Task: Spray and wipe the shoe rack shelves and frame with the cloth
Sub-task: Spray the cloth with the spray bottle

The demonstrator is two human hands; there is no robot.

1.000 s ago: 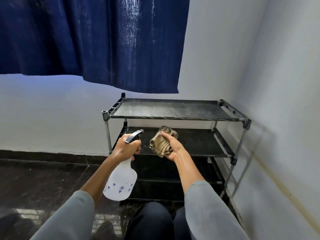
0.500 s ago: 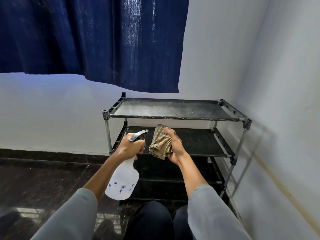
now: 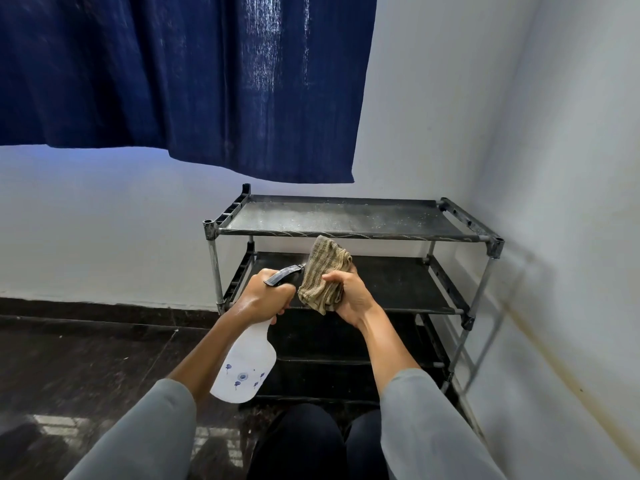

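A black shoe rack [image 3: 349, 233] with metal posts stands in the room's corner; its dusty top shelf carries white specks. My left hand [image 3: 263, 299] grips a white spray bottle [image 3: 246, 365] with small blue flowers, and its dark nozzle points right at the cloth. My right hand [image 3: 349, 296] holds a bunched tan striped cloth [image 3: 323, 271] upright in front of the middle shelf. The nozzle tip nearly touches the cloth, and a faint mist shows at the tip. The lower shelves are partly hidden behind my arms.
A dark blue curtain [image 3: 180, 81] hangs above and left of the rack. White walls close in behind and on the right. The dark polished floor [image 3: 86, 368] stretches to the left. My knees [image 3: 311, 441] are at the bottom, close to the rack's front.
My two hands have come together. The cloth rose and turned upright toward the nozzle, and the bottle's nozzle has closed in on it.
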